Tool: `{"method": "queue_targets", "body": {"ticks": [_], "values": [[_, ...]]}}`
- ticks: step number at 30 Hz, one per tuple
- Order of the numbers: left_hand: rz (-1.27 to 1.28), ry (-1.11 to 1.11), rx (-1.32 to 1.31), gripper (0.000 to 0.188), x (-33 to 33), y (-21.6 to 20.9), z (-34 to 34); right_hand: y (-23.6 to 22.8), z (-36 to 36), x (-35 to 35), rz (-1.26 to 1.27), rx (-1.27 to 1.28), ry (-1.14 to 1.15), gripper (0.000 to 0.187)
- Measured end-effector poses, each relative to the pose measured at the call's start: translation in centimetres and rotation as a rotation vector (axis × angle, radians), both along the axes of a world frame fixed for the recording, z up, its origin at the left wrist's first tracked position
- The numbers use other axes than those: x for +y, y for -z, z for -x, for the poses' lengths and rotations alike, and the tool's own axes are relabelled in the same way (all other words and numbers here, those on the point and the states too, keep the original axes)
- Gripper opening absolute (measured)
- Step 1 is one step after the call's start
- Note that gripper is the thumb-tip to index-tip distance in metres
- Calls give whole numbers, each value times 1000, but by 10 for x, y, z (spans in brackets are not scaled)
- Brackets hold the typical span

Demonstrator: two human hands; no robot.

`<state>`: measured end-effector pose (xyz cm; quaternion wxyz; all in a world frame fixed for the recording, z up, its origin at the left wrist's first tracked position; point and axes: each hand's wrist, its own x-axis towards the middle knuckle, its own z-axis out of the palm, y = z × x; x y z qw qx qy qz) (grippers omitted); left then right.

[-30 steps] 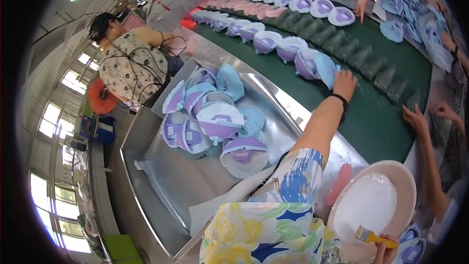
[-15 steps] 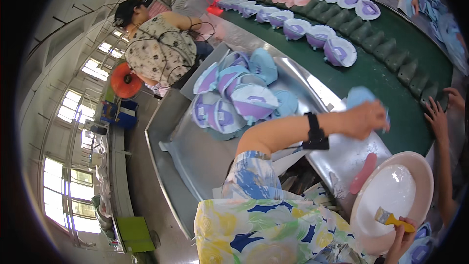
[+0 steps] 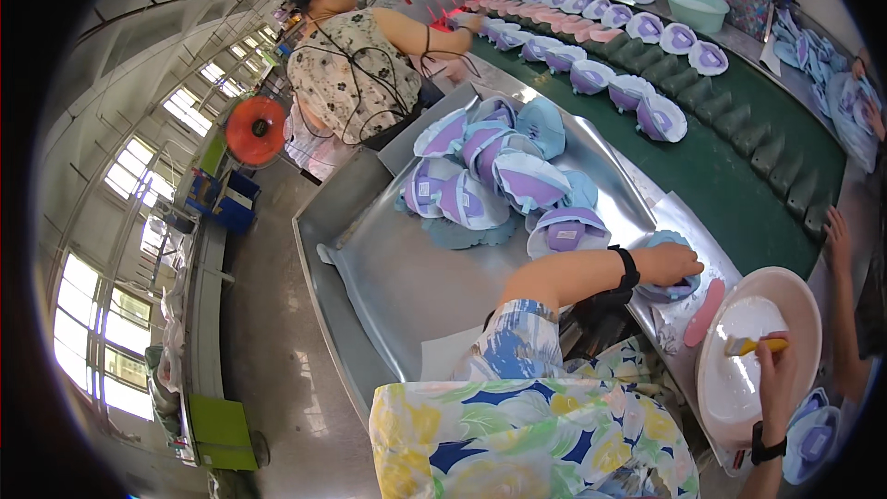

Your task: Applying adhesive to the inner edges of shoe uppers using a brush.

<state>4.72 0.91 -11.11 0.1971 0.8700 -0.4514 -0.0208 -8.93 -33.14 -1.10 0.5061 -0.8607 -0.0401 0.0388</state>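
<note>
left hand curled over a blue shoe upper on the metal ledge, near a pink insole-shaped piece; pinching or only pressing, cannot tell. right hand closed around a yellow-handled brush, bristles above white liquid in the basin. step: likely placing or steadying the upper, brush at the liquid. next move seems to call for a firm hold and a wetted brush.

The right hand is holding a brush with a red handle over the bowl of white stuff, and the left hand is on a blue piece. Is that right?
Not quite: the handle isn't red. The head view shows the right hand holding a brush with a yellow handle over the bowl of white stuff, and the left hand is on a blue piece.
</note>
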Motion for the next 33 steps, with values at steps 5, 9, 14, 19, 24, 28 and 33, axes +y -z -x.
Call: {"method": "queue_targets", "body": {"ticks": [5,9,14,19,24,28,33], "values": [[247,-295,279,33,5,-79,-17,-20,22,-1,216,-106,4,10],[161,-308,-70,54,43,-85,-36,-2,20,-15,121,-227,80,13],[915,-559,934,37,47,-77,-16,-5,9,21,56,-165,-37,16],[933,-372,1101,45,17,-100,11,-15,31,12,354,24,-253,19],[505,-164,758,42,10,-117,12,-39,47,-45,278,-49,-10,17],[256,-42,557,41,-32,-143,13,-64,40,-59,-29,-389,143,21],[357,-60,562,36,-58,-122,16,-79,22,-36,-148,-563,174,18]]}}
